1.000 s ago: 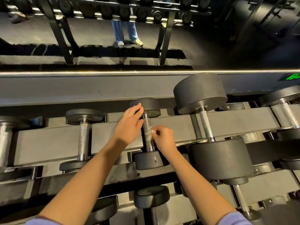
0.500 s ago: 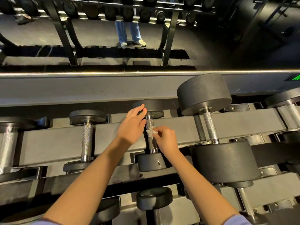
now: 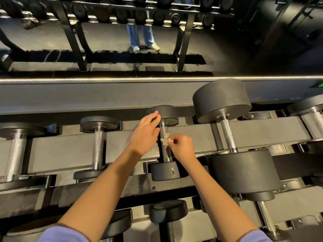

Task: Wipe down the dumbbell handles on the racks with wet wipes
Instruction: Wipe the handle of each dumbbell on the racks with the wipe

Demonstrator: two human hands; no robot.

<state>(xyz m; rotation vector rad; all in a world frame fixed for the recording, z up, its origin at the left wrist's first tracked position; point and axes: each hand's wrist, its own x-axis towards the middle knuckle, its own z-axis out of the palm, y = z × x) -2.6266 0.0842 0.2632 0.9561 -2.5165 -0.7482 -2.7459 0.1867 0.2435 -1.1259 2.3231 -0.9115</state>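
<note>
Gym dumbbell rack (image 3: 61,151), dark grey metal rails stepped in tiers, seen from above. Closest to the camera are two lilac sleeves (image 3: 61,234) at the bottom edge, with bare forearms reaching up and away. Under the arms on the lower tier sits a small black dumbbell (image 3: 167,212), head toward the camera.

Next tier up is where it's happening. The small dumbbell (image 3: 165,172) lies across the rail with its knurled steel handle (image 3: 164,131) pointing away from the camera. The right hand (image 3: 181,145) has its fingers curled and pinches a scrunched white wet wipe (image 3: 166,140) between thumb and fingertips, pressed right against the middle of that handle. The left hand (image 3: 146,135) is just beside it on the left. Its fingers are mostly straight and loose, with the tips resting on the far head of the same dumbbell and nothing gripped.

On the right, very near, is a much bigger dumbbell (image 3: 244,170) on the same tier. On the left is a slimmer one (image 3: 97,147) with flat plate heads, and further left a chrome-handled one (image 3: 15,154). Another is cut off at the right edge.

Behind the rack runs a grey ledge with a thin bright light strip (image 3: 104,79). Beyond that is a second rack (image 3: 183,41) loaded with dumbbells, plus somebody's legs in blue jeans (image 3: 139,34) and pale sneakers. Can't tell if that part is a mirror.
</note>
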